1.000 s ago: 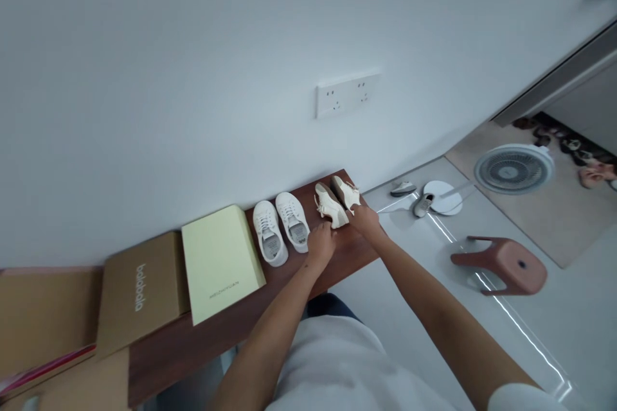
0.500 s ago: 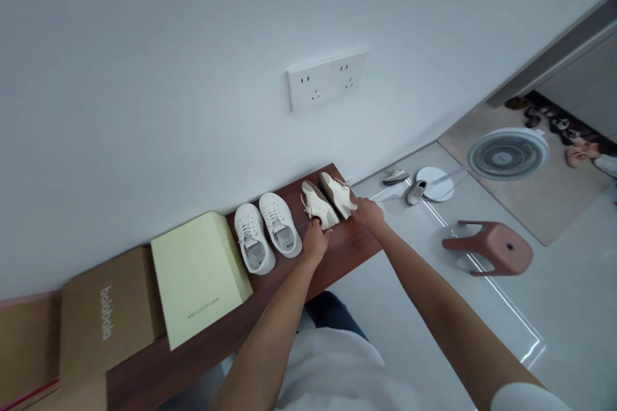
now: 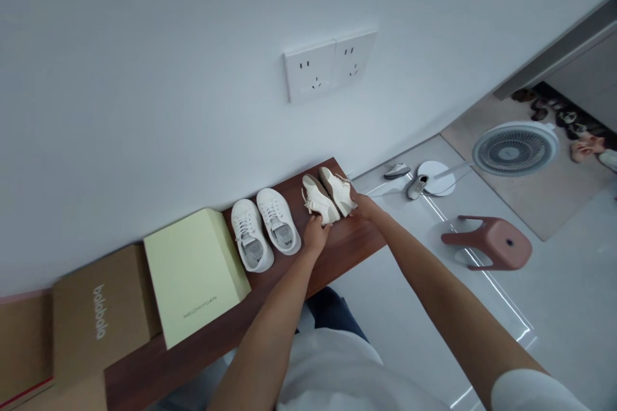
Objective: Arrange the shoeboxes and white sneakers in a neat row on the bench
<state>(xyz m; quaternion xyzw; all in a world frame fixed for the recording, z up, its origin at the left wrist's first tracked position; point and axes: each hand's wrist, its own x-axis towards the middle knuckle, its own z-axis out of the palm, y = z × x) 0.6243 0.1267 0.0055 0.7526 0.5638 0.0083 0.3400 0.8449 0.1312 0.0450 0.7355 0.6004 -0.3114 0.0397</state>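
Observation:
Two cream sneakers with beige soles lie side by side at the right end of the brown wooden bench [image 3: 332, 253]. My left hand [image 3: 316, 234] is closed on the heel of the left cream sneaker [image 3: 319, 201]. At the heel of the right cream sneaker [image 3: 340, 191], my right hand [image 3: 365, 207] grips with its fingers partly hidden. Just left of them stands a pair of larger white sneakers [image 3: 278, 221], toes toward the wall.
A pale yellow shoe box [image 3: 193, 276] and a brown cardboard box [image 3: 103, 314] sit leftward on the bench. Wall sockets [image 3: 332, 67] are above. On the floor to the right are a pink stool [image 3: 508, 244], a standing fan [image 3: 515, 151] and grey shoes [image 3: 417, 187].
The two cream sneakers have come closer together, now touching or nearly so. Both hands stay at their heels, and the camera view has shifted slightly.

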